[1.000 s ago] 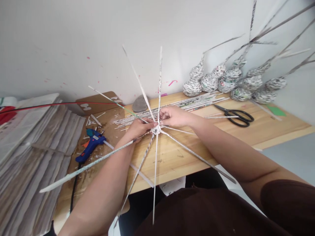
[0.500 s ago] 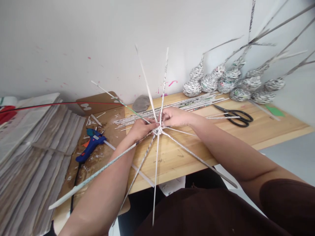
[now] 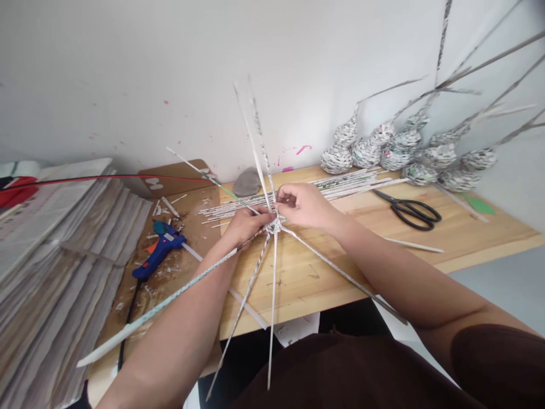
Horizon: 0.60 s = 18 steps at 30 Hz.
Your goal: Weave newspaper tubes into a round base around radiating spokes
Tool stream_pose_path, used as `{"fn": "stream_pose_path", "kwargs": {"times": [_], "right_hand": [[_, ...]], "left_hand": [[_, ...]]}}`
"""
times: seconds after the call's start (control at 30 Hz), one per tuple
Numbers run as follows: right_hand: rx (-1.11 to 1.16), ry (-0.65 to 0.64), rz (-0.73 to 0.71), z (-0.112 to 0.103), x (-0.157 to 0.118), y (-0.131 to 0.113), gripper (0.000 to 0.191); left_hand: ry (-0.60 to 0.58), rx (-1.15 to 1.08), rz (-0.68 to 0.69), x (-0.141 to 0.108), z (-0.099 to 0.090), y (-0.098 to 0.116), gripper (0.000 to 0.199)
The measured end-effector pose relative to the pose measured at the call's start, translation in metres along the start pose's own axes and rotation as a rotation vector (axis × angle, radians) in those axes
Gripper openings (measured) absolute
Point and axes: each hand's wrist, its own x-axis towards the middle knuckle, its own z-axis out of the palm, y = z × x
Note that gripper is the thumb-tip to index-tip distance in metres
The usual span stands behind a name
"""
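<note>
A small woven paper base (image 3: 273, 226), made of rolled newspaper, sits between my hands above the table, with several long paper tubes fanning out from it like spokes. My left hand (image 3: 249, 224) pinches its left side, thumb on top near the centre. My right hand (image 3: 300, 205) is closed in a pinch on a printed paper tube (image 3: 261, 133) at the far side of the base, close to where the tube meets it. A pale green-white tube (image 3: 170, 294) runs over my left forearm toward me. The fingertips of my right hand are partly hidden.
Behind my hands lies a bundle of paper tubes (image 3: 344, 184). Black scissors (image 3: 411, 211) rest to the right, with woven gourd-shaped pieces (image 3: 336, 159) along the wall. A blue glue gun (image 3: 160, 250), a grey stone-like lump (image 3: 247, 183) and stacked newspapers (image 3: 80, 255) are leftward.
My right hand has lifted and turned slightly at the base. The printed far tube has swung left, closer to the white one. The view has shifted a little.
</note>
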Motion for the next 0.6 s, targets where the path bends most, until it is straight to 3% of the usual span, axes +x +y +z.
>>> {"fn": "stream_pose_path", "kwargs": {"times": [0.23,0.37,0.5,0.6], "right_hand": [[-0.184,-0.029,0.015,0.006,-0.005,-0.004,0.014],[-0.262,0.042,0.011,0.009,-0.006,-0.004,0.024],[0.006,0.138,0.077,0.018,-0.002,0.003,0.01],[0.302,0.197,0.122,0.026,0.003,0.008,0.023]], "left_hand": [[0.089,-0.068,-0.006,-0.002,0.004,0.002,0.029],[0.07,-0.121,0.02,-0.002,0.005,0.003,0.03],[0.057,-0.164,0.024,-0.003,0.006,0.005,0.034],[0.055,-0.174,0.038,-0.003,0.006,0.006,0.035]]}}
